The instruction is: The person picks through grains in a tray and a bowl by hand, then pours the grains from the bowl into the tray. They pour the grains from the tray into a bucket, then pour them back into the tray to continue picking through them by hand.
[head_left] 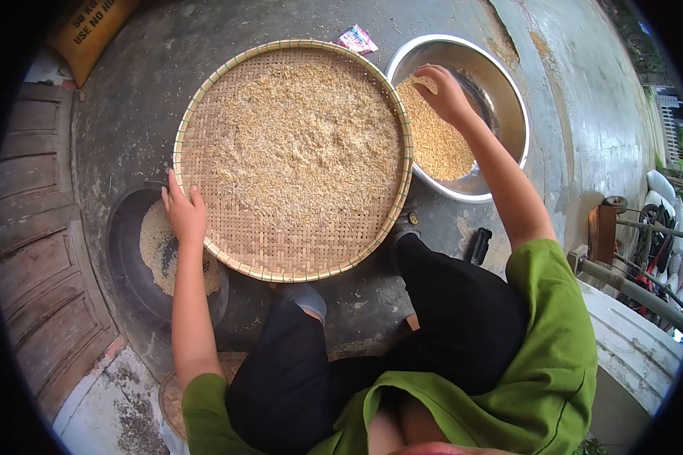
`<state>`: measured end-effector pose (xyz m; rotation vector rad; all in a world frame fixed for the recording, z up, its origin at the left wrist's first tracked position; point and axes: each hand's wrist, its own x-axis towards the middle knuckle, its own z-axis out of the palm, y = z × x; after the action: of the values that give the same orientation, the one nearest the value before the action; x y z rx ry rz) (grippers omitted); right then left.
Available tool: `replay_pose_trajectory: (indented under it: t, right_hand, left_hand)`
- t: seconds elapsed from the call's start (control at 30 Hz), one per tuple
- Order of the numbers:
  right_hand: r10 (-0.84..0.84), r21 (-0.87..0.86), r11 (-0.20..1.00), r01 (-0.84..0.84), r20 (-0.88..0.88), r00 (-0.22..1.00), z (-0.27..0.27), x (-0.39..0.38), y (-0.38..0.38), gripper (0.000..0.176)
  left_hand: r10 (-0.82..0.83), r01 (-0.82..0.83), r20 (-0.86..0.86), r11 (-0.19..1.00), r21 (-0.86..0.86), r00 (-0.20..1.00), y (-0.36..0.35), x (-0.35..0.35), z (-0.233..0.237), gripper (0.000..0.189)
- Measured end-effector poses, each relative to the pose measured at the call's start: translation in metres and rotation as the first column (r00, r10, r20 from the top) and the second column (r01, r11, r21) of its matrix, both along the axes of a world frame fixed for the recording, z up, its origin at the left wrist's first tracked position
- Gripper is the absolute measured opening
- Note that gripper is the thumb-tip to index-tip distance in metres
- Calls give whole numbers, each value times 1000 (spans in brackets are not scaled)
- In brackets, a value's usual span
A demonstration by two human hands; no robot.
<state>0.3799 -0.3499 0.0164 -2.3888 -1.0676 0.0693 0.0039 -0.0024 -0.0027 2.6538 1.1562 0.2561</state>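
Note:
A round woven tray (273, 246) with grain spread over it lies in front of me, above my knees. My left hand (184, 210) is at the tray's left rim, its fingers apart and resting against the edge. To the right of the tray stands a steel basin (508, 98) holding golden grain (436, 144). Over this basin is my right hand (442, 91), its fingers curved and pointing left; whether anything is between them cannot be made out.
A dark basin (125, 235) with pale grain sits at the lower left, partly under my left arm. A small pink packet (357, 40) lies beyond the tray. A yellow sack (91, 34) is at the upper left, and a black object (479, 246) lies near my right knee.

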Motion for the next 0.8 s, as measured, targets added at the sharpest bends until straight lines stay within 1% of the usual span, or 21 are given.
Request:
replay_pose_trajectory:
  t: [0.03, 0.1, 0.13, 0.17, 0.23, 0.3, 0.37, 0.4, 0.47, 0.6, 0.7, 0.77, 0.8]
  right_hand:
    - [92, 60, 994, -93, 16, 996, 7, -5, 14, 21]
    - [171, 43, 984, -173, 45, 984, 10, -11, 38, 17]
    - [186, 43, 982, -185, -25, 982, 17, -18, 50, 12]
    - [185, 44, 982, -184, -24, 982, 12, -19, 60, 12]
    - [215, -49, 976, -212, 88, 973, 4, -20, 77, 9]
    - [214, -74, 975, -208, 77, 974, 0, -21, 90, 9]
    - [169, -156, 978, -142, 174, 970, -5, -24, 101, 8]
    - [170, -156, 977, -143, 174, 970, -7, -25, 103, 8]
    - [170, -214, 967, -135, 156, 973, -8, -26, 107, 9]
    - [164, -226, 966, -128, 147, 976, -13, -26, 109, 10]
    - [167, -186, 973, -136, 161, 973, -15, -24, 109, 10]
    - [174, -121, 980, -160, 124, 977, -11, -22, 105, 12]
    - [173, -120, 980, -158, 126, 977, -10, -21, 103, 12]
  left_hand:
    - [-1, 1, 1, 1000, 4, 1000, 0, 0, 0, 56]
    - [3, -3, 3, 1000, -1, 1000, -1, 0, 1, 56]
    - [8, -8, 5, 1000, -7, 1000, -1, 0, 2, 57]
    - [7, -7, 6, 1000, -6, 1000, -1, 0, 2, 57]
    - [1, -1, 5, 1000, 3, 1000, -1, 0, 2, 57]
    - [0, 0, 6, 1000, 0, 1000, -1, 0, 1, 57]
    - [0, 0, 6, 1000, -2, 1000, -1, 0, 2, 58]
    - [1, -1, 7, 1000, -1, 1000, -1, 0, 2, 58]
    - [2, -2, 8, 1000, -2, 1000, -1, 0, 2, 57]
    - [-2, 2, 9, 1000, 4, 1000, 0, 0, 0, 57]
    - [-6, 5, 14, 1000, 13, 1000, 0, -1, 0, 57]
    - [-9, 8, 23, 1000, 14, 1000, 0, -1, 0, 57]
    - [-7, 6, 13, 1000, 12, 1000, 0, 0, 0, 57]
